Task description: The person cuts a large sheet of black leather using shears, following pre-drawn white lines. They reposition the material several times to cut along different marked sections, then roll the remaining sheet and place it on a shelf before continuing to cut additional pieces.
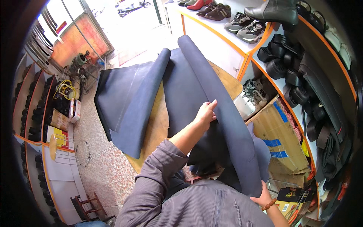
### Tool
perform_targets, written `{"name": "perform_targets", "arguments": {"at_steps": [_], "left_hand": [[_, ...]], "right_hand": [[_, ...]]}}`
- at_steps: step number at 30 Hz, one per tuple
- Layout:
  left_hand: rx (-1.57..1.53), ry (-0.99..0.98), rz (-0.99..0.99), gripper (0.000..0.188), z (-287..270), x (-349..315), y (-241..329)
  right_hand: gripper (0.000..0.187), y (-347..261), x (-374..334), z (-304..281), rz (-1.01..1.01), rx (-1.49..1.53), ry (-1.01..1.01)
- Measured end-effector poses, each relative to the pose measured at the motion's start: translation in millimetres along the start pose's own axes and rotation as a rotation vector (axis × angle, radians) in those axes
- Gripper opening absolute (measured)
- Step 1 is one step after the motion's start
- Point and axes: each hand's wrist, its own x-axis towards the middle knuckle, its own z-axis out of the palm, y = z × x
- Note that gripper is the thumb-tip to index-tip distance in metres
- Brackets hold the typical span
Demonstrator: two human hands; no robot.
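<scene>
A long dark blue-grey roll of leather [223, 98] runs from the far middle down toward my body on the right. Its unrolled part, a leather sheet [183, 87], lies on the wooden table [155, 126]. Partway along the roll, my left hand [206, 114] closes on its left side, thumb on top and the other fingers curled and partly hidden. Down at the near end, my right hand [263, 197] grips the roll's edge; most of its fingers are behind the material. A second leather sheet [117, 85], its right edge rolled over, lies at the left.
Shoes [215, 12] line a counter beyond the table. At the right, a shelf holds coiled black straps [281, 64], above a cardboard box [278, 136]. On the left floor stand a machine [81, 60], a wire-legged stool [53, 146] and a small wooden chair [89, 206].
</scene>
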Motion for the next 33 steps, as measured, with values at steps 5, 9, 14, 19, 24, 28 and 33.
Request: {"name": "perform_targets", "arguments": {"at_steps": [5, 9, 14, 19, 24, 28, 33], "left_hand": [[-0.282, -0.200, -0.189, 0.048, 8.8, -8.7, -2.7], [-0.557, -0.331, -0.185, 0.065, 25.5, -4.2, 8.9], [-0.849, -0.403, -0.182, 0.072, 41.0, -0.7, 26.4], [-1.008, -0.580, -0.130, 0.071, 41.3, -30.9, 43.5], [-1.131, -0.779, 0.041, 0.068, 56.2, -74.6, 68.7], [-1.144, -0.877, 0.298, 0.065, 81.5, -128.4, 98.9], [-1.145, -1.290, 0.465, 0.066, 100.5, -190.8, 135.6]], "right_hand": [[0.061, -35.6, -9.4, -30.8, -0.048, -0.076, 0.364], [0.041, -82.9, -34.8, -76.6, -0.233, -0.481, 0.514], [0.049, -138.3, -67.2, -73.4, -0.265, -0.663, 0.544], [0.067, -156.2, -101.3, -59.1, -0.220, -0.692, 0.659], [0.077, -145.7, -154.0, -39.2, -0.063, -0.706, 0.965], [0.049, -165.1, -168.2, 3.0, -0.620, -0.468, 1.081], [0.079, -192.2, -89.3, -13.7, -0.812, 1.070, 0.468]]}}
